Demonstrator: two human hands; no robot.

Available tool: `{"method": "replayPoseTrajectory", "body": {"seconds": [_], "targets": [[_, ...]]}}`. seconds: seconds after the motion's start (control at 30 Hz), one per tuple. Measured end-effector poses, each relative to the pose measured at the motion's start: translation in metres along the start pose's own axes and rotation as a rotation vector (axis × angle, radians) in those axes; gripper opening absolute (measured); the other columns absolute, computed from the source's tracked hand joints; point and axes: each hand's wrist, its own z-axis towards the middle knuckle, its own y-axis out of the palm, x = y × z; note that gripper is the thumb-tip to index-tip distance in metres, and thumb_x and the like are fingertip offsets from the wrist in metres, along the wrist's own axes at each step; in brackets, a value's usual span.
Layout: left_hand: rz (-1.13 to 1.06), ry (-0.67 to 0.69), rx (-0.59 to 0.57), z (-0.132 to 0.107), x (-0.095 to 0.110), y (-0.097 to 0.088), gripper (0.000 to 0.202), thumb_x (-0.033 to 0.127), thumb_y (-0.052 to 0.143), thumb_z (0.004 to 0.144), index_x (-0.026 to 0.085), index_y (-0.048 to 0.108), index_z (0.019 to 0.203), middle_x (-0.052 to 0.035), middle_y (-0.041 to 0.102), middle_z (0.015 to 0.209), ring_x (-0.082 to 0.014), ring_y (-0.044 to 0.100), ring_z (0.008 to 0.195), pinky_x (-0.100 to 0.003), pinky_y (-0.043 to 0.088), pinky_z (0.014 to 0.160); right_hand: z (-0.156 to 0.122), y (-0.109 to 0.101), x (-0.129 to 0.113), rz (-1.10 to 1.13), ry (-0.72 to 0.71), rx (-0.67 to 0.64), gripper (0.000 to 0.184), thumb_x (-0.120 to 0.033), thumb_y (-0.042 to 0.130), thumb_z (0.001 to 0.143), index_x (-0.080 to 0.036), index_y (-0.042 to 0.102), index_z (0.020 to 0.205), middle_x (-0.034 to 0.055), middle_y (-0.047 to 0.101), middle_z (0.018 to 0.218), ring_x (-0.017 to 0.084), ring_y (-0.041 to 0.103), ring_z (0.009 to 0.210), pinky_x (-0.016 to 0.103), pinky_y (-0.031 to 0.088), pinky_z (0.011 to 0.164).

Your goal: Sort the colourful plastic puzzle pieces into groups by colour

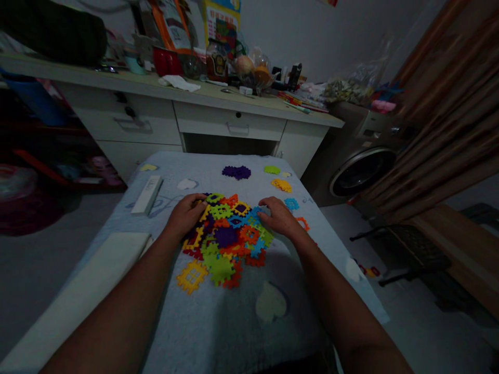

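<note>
A heap of flat plastic interlocking tiles in purple, green, orange, yellow, blue and red lies on the cloth-covered table. At the heap's left edge is my left hand, its fingers bent and a gap showing between thumb and index finger. My right hand rests at the right edge, thumb and fingers apart, touching or close to blue tiles. Its lower fingers are partly hidden. A yellow tile lies at the front left of the heap. Farther off sit a purple group, a green tile, yellow tiles and a blue tile.
A long white box lies on the table's left side, with a folded white sheet nearer me. Beyond the table stands a white desk crowded with jars and packets. To the right are a washing machine and a chair.
</note>
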Motion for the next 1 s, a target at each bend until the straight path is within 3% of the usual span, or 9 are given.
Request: {"method": "replayPoseTrajectory", "body": {"seconds": [0.13,0.23,1.0], "targets": [[0.015,0.018,0.005,0.001,-0.004,0.001,0.041,0.044,0.055,0.077,0.02,0.067,0.107,-0.006,0.07,0.103,-0.0249,0.063,0.095,-0.035,0.051,0.084,0.002,0.033,0.007,0.062,0.023,0.111,0.021,-0.031,0.059,0.088,-0.017,0.065,0.103,0.0098,0.065,0.101,0.023,0.057,0.097,0.037,0.043,0.091],[-0.002,0.046,0.003,0.001,-0.004,0.001,0.041,0.046,0.054,0.078,0.02,0.067,0.107,-0.0062,0.07,0.106,-0.0251,0.063,0.099,-0.036,0.05,0.086,-0.002,0.043,0.014,0.107,-0.001,0.168,0.021,-0.034,0.058,0.09,-0.018,0.064,0.101,0.01,0.065,0.101,0.023,0.057,0.097,0.037,0.043,0.091],[0.029,0.071,0.035,-0.004,-0.004,0.003,0.035,0.043,0.053,0.082,0.021,0.066,0.106,-0.0067,0.068,0.113,-0.0258,0.061,0.108,-0.039,0.047,0.095,0.0,0.039,0.018,0.127,-0.048,0.14,0.023,-0.037,0.055,0.092,-0.018,0.064,0.101,0.0098,0.066,0.1,0.024,0.058,0.097,0.039,0.043,0.09]]}}
